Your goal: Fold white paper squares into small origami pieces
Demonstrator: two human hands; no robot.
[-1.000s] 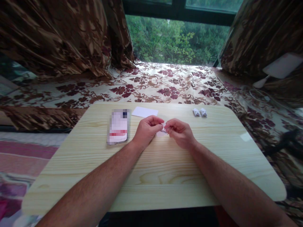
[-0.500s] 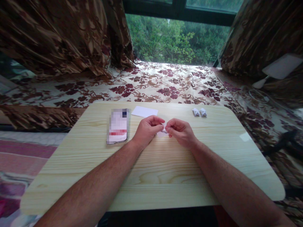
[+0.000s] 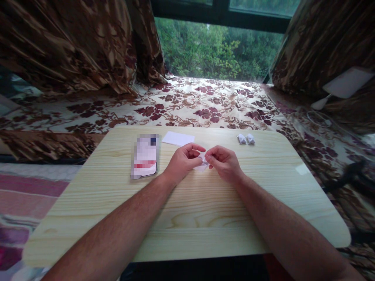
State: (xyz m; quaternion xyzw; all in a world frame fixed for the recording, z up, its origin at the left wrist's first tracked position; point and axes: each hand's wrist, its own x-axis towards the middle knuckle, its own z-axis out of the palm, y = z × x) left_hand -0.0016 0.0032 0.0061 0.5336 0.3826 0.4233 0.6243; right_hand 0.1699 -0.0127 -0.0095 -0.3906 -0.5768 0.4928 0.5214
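Folded white paper (image 3: 200, 168), pale wood-grained table (image 3: 193, 222).
Left hand (image 3: 184, 159) and right hand (image 3: 223, 163) pinch the thin paper, fingers curled.

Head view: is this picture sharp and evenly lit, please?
Head view: uneven, dark curtains beside a brighter window; head view: pixel blocks cover much of the phone; head view: lamp soft; head view: paper between left hand and right hand too small to judge folds.
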